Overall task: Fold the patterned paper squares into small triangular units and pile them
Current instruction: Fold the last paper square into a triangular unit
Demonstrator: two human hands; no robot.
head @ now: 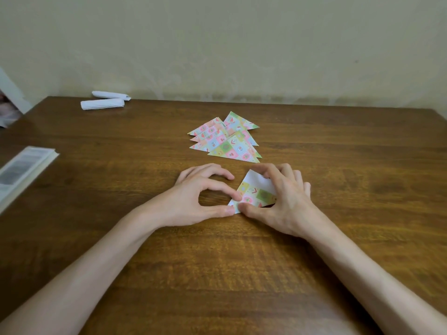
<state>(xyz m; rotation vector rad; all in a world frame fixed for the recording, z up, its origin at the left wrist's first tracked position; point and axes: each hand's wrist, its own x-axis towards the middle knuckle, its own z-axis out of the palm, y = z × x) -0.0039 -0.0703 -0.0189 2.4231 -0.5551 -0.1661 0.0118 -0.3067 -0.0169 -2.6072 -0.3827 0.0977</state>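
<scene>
On the wooden table [116, 243], right in front of me, the half-folded patterned paper [254, 193] lies flat with its white side showing at the far corner. My left hand [193, 197] pinches its near-left tip between curled thumb and forefinger. My right hand [287, 201] arches over it, thumb on the near edge, fingertips on the white flap. The pile of folded triangles [227, 139] sits just beyond.

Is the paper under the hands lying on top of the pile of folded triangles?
No, the paper lies flat on the table, nearer the person than the pile, not overlapping it.
</scene>
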